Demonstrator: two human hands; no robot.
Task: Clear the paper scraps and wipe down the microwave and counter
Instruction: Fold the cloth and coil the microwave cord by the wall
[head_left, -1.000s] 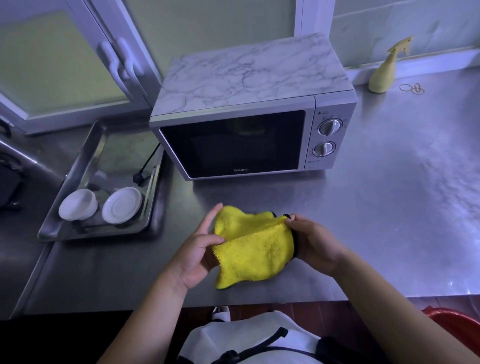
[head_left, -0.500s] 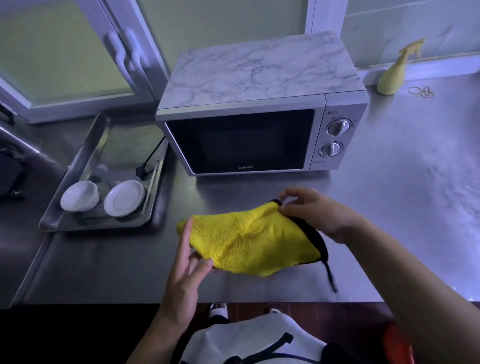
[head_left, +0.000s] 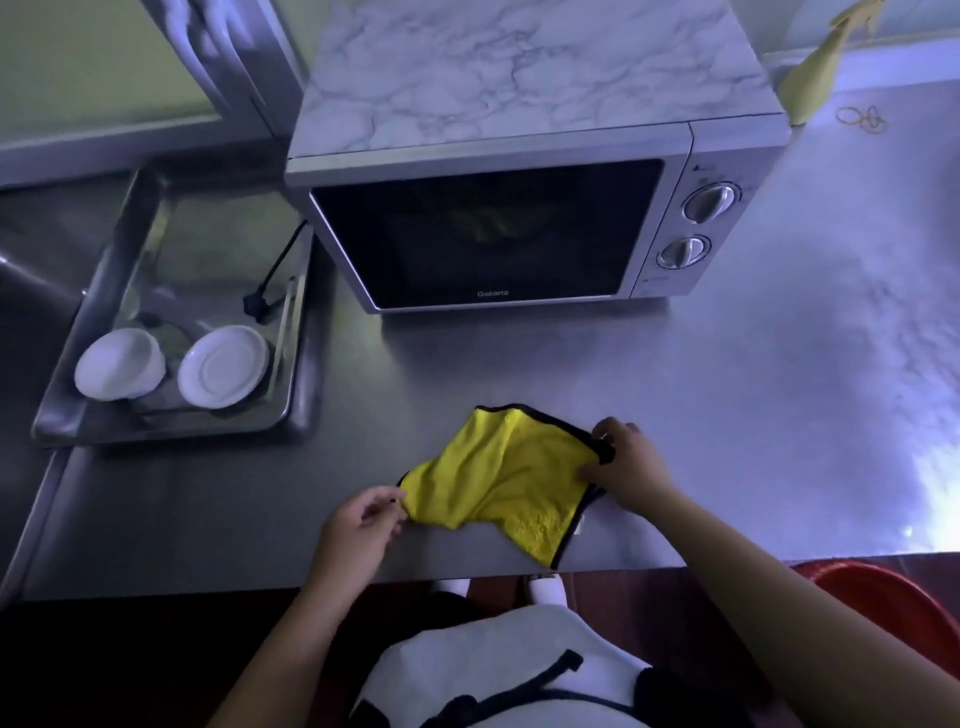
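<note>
Your left hand (head_left: 358, 525) pinches the near-left corner of the yellow cloth (head_left: 493, 475). Your right hand (head_left: 631, 465) grips its black-trimmed right edge, fingers curled. The cloth is spread between your hands over the steel counter (head_left: 779, 415), in front of the microwave (head_left: 493, 228) and apart from its door. Left of the microwave, a metal tray (head_left: 156, 428) holds a white bowl (head_left: 119, 364) and a white plate (head_left: 223, 366). At the microwave's right rear corner stands a yellow spray bottle (head_left: 810, 83).

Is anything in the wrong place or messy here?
Yes. A black plug lies loose in the metal tray left of the microwave, beside two white dishes, plugged into nothing. A few rubber bands lie on the counter by the yellow spray bottle.
</note>
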